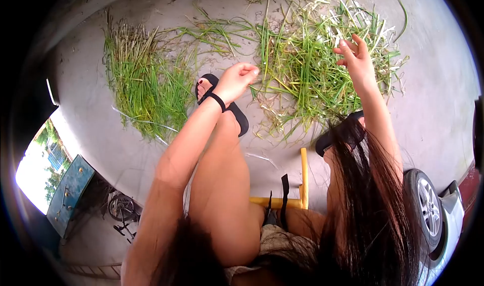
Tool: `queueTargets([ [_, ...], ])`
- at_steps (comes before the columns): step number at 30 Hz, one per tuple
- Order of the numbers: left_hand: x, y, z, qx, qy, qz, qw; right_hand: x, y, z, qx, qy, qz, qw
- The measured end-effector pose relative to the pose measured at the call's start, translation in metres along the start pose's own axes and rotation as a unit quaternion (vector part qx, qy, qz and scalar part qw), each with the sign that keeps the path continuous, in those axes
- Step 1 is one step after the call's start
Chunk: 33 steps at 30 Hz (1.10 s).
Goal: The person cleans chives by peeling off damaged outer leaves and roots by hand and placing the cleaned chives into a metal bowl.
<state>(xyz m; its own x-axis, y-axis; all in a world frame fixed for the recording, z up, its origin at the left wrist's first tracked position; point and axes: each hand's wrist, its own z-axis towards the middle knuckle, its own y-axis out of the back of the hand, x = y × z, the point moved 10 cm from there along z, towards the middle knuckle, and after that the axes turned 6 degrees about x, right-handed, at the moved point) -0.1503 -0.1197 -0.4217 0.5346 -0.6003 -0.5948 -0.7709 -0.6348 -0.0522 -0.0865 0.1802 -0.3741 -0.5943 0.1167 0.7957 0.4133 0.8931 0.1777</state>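
Note:
My left hand (236, 82), with a black band at the wrist, is raised over the floor at the left edge of a loose pile of grass (307, 79). Its fingers are curled together; whatever they may hold is too small to make out. Above the right side of that pile is my right hand (357, 60), its fingers bent but apart, with nothing visible in them. The pile's green blades and pale stalks lie in many directions. Farther left lies a neater bundle of grass (143, 79), its stalks roughly lined up, pale ends at the top.
Thin pale strips (146, 120) lie by the neater bundle. My feet wear black sandals (237, 118). A yellow stool frame (304, 177) shows between my legs. A car wheel (428, 205) is at right, a bicycle (121, 208) and blue metal panel (70, 195) at left.

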Motion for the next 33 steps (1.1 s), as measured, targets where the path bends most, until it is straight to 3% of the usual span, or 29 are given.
queueTargets([
  [2,0.011,0.031,0.002,-0.064,0.000,-0.048,0.997,-0.007,-0.009,0.002,0.009,-0.010,-0.085,0.996],
  [6,0.026,0.052,0.044,-0.124,-0.025,0.015,0.992,-0.019,-0.064,0.012,0.118,-0.014,-0.126,0.985],
  [8,0.010,0.044,0.074,-0.161,-0.042,0.183,0.969,-0.012,-0.094,0.013,0.154,-0.010,-0.078,0.985],
  [11,-0.024,0.023,0.088,-0.203,-0.004,0.284,0.937,0.007,-0.121,0.004,0.208,-0.013,-0.050,0.977],
  [14,-0.023,0.010,0.103,-0.140,0.003,0.233,0.962,0.007,-0.117,0.001,0.213,-0.025,-0.045,0.976],
  [15,-0.035,0.006,0.096,-0.147,-0.056,0.200,0.967,0.007,-0.111,0.001,0.202,-0.015,-0.021,0.979],
  [18,-0.051,-0.022,0.064,-0.007,-0.116,0.001,0.993,-0.005,-0.095,0.006,0.164,-0.030,-0.002,0.986],
  [20,-0.058,-0.036,0.035,0.053,-0.107,-0.069,0.990,-0.002,-0.095,0.001,0.180,-0.035,-0.002,0.983],
  [25,-0.060,-0.061,-0.004,0.142,-0.109,-0.071,0.981,0.007,-0.105,-0.019,0.251,-0.066,0.089,0.962],
  [29,-0.063,-0.064,-0.016,0.151,-0.093,-0.083,0.981,0.020,-0.107,-0.035,0.281,-0.082,0.133,0.947],
  [33,-0.084,-0.051,-0.016,0.054,-0.154,-0.137,0.977,0.030,-0.102,-0.044,0.269,-0.048,0.069,0.959],
])
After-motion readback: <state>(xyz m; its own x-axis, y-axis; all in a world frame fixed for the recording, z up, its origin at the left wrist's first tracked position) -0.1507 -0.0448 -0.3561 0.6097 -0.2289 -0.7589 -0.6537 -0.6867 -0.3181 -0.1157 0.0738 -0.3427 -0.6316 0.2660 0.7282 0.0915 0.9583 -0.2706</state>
